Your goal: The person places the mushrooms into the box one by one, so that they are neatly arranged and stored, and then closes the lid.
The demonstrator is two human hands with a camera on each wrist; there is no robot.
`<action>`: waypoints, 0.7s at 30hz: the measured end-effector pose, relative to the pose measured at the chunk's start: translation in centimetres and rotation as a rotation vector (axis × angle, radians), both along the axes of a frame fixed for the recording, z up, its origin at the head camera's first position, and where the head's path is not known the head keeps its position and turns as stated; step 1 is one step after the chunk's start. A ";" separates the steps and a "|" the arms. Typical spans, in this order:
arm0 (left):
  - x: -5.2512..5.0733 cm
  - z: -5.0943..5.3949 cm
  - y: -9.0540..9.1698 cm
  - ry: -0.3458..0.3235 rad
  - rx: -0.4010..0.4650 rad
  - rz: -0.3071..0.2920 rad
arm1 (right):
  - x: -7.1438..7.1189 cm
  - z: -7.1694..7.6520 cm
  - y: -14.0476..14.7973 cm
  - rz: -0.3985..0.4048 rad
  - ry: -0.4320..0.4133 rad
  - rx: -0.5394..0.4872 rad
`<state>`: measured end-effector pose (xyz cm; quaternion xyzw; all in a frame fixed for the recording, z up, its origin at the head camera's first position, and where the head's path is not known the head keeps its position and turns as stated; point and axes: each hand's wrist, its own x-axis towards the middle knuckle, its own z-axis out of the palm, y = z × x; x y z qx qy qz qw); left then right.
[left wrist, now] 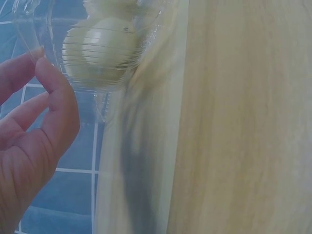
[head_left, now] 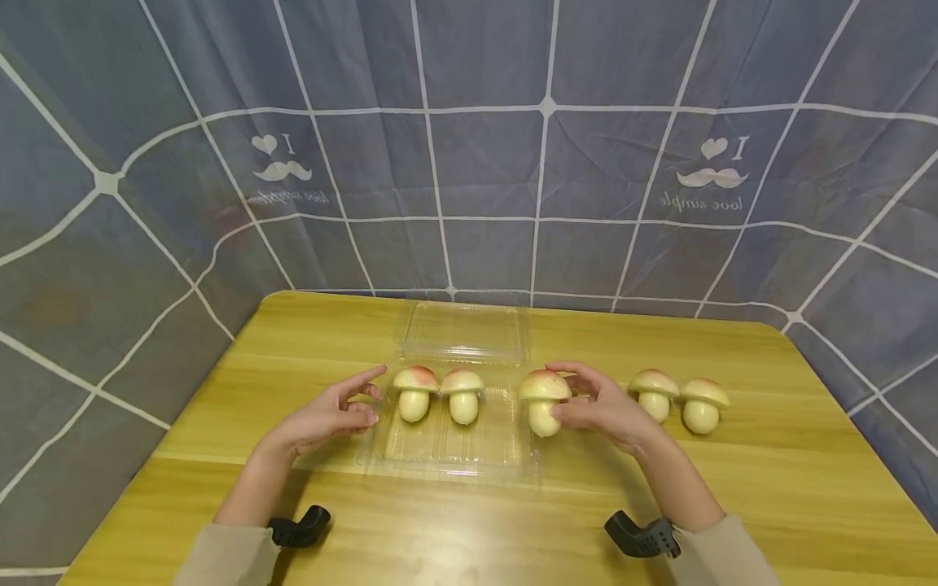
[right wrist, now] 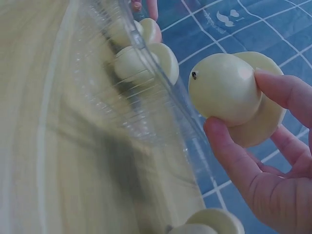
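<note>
Nearest, over the wood-grained table [head_left: 447, 537], the left hand [head_left: 330, 415] has its fingers loosely bent, thumb and forefinger apart in the head view, their tips at the left rim of the clear plastic tray [head_left: 447, 449]; whether they press it I cannot tell. The right hand [head_left: 604, 413] pinches a toy mushroom [head_left: 544, 399] between thumb and fingers, off the table at the tray's right edge, cap away from the person. Two more mushrooms [head_left: 440, 382] lie side by side in the tray's left and middle, and another pair [head_left: 677, 395] waits on the table to the right. The step in hand looks like loading the third mushroom; the next move seems to call for carrying it left over the rim, lowering it into the bare right part and letting go without nudging its neighbours. Farther back lies the folded-back lid [head_left: 462, 330], then the grey curtain [head_left: 484, 163].
</note>
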<state>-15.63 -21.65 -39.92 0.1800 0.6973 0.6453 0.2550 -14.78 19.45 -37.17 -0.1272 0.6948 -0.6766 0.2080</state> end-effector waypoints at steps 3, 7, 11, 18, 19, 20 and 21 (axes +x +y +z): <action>-0.2 0.1 -0.1 0.005 -0.011 -0.003 | -0.5 0.2 -0.4 -0.004 0.003 -0.009; -0.2 0.1 -0.1 0.010 -0.012 -0.006 | -1.2 0.4 -1.1 -0.009 0.001 -0.001; -0.2 0.2 0.0 0.006 -0.006 -0.005 | -1.7 0.7 -1.8 -0.013 -0.014 -0.002; -0.3 0.3 0.0 -0.008 -0.003 -0.002 | -2.3 0.9 -2.8 -0.022 -0.001 0.035; -0.3 0.2 0.0 -0.008 -0.003 -0.002 | -2.4 0.9 -2.9 -0.024 -0.001 0.040; -0.2 0.2 0.0 -0.008 -0.005 -0.002 | -2.5 0.9 -3.1 -0.024 0.001 0.044; -0.2 0.2 0.0 -0.009 -0.008 -0.002 | -2.6 0.8 -3.2 -0.025 0.002 0.046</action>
